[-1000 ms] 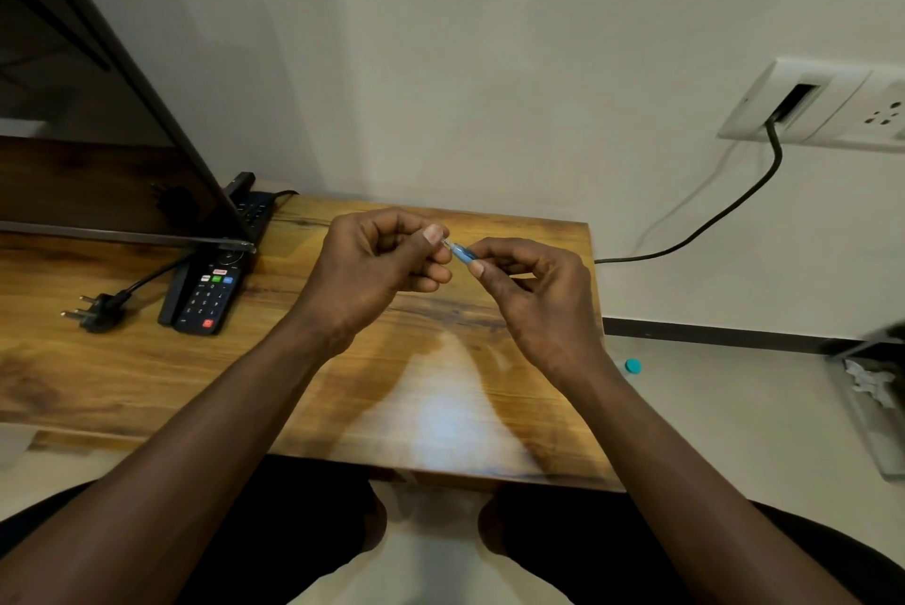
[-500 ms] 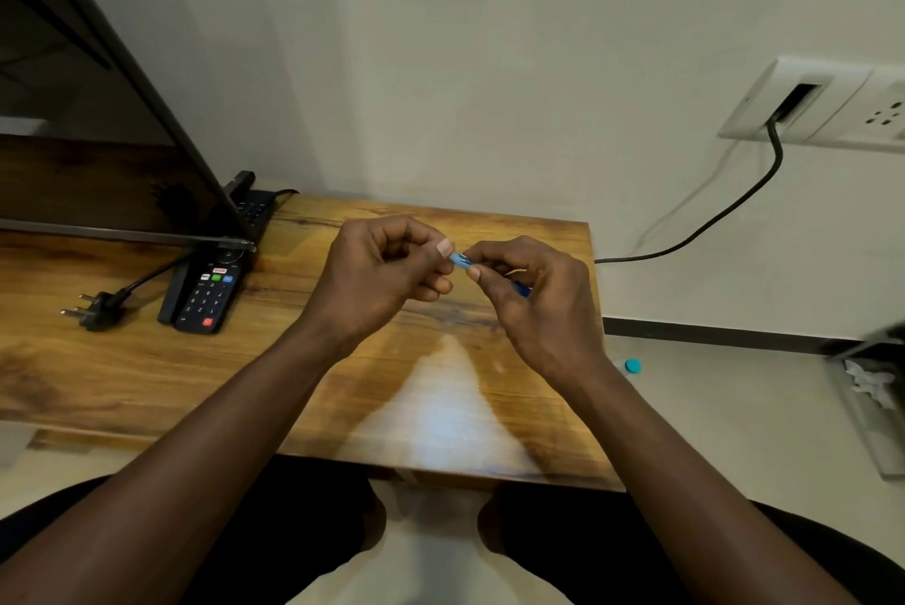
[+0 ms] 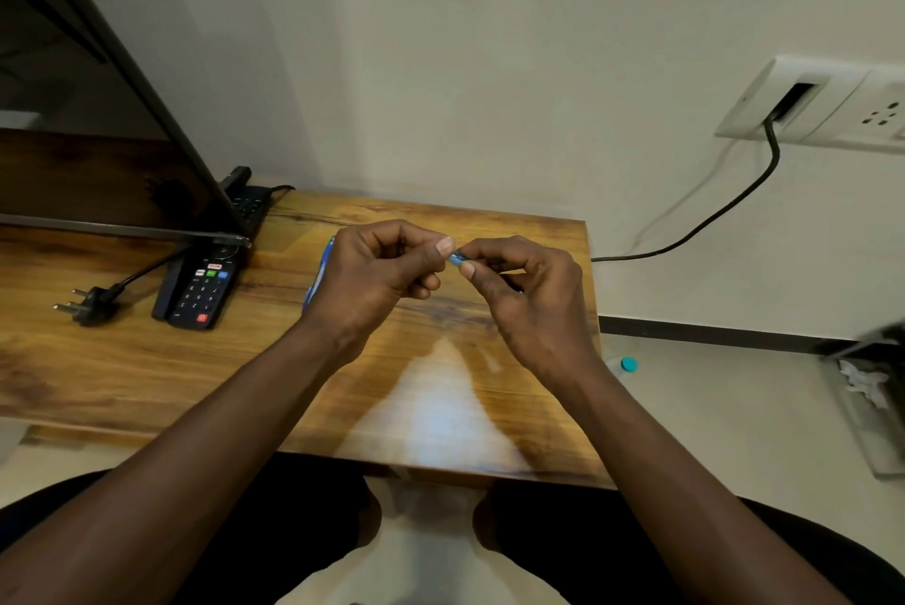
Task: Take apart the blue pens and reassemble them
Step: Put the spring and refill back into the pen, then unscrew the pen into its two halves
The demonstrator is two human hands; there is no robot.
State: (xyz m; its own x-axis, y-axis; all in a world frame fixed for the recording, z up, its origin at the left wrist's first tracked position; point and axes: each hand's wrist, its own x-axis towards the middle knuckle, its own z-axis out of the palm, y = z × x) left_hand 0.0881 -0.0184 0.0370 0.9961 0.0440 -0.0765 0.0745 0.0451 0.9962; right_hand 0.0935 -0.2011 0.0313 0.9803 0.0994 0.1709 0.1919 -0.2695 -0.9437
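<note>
Thumb and forefinger of your left hand (image 3: 377, 276) pinch one end of a short blue pen part (image 3: 458, 258), and the other fingers of that hand are curled into the palm. Your right hand (image 3: 529, 301) pinches the other end of the same part between its thumb and forefinger, with its remaining fingers bent in loosely. Only a small stretch of blue shows between the two thumbs, so you cannot tell which piece of the pen it is. Both hands are raised over the far half of the wooden worktop (image 3: 147, 359), with their fingertips almost touching.

A second blue pen (image 3: 319, 279) shows as a thin slanted strip just behind your left hand, on its outer side. Most of it is hidden, and you cannot tell whether it lies on the wood or is tucked in that hand.

Well to your left, a black remote control (image 3: 203, 286) lies on the worktop, partly under the lower edge of a dark screen (image 3: 73, 115). A black plug (image 3: 90, 306) on its lead lies just beside the remote, on its left.

On the wall to your right is a white socket plate (image 3: 808, 105), and a black cable (image 3: 710, 217) runs from it down toward the back corner of the worktop. A small bottle with a teal cap (image 3: 628, 364) stands on the floor near your right wrist, beyond the worktop's edge.
</note>
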